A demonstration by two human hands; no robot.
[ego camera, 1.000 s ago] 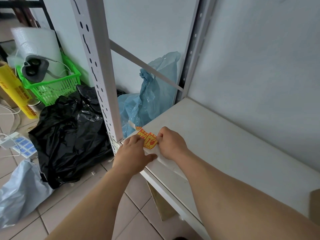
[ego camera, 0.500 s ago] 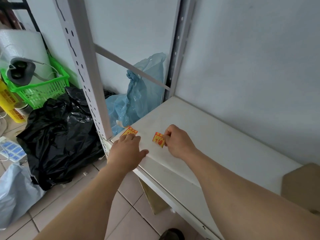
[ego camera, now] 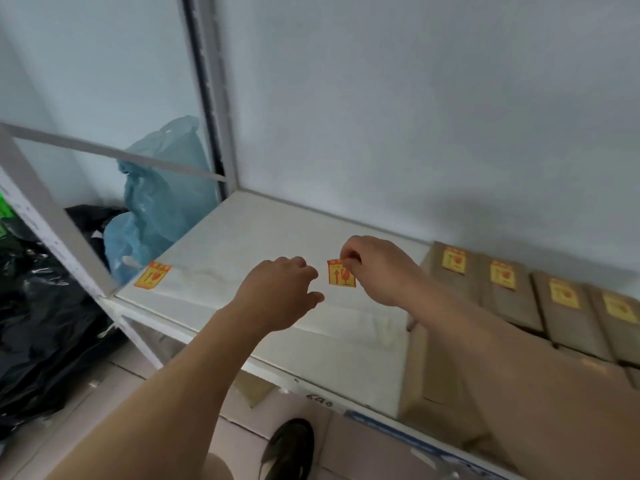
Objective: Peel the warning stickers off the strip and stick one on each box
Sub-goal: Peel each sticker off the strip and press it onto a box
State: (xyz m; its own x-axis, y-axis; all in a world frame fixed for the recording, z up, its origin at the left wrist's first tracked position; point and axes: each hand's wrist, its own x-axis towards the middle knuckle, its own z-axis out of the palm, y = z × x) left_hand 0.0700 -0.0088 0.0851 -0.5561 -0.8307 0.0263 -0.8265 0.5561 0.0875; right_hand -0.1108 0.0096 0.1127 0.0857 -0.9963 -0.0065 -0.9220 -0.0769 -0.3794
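Observation:
My right hand pinches a peeled orange-and-yellow warning sticker above the white shelf. My left hand hovers just left of it, fingers loosely curled and holding nothing. The white backing strip lies along the shelf's front, with one sticker still on its left end. At the right stands a row of several brown cardboard boxes, each with a yellow sticker on top. One more brown box sits nearer me, partly hidden by my right arm, and no sticker shows on it.
A white metal rack upright and diagonal brace frame the shelf's left end. Beyond it are a blue plastic bag and a black bag on the tiled floor. A dark shoe shows below the shelf edge.
My right hand has peeled one sticker off the strip and carried it rightward. My left hand let go of the strip. The view swung right, bringing the stickered boxes into sight.

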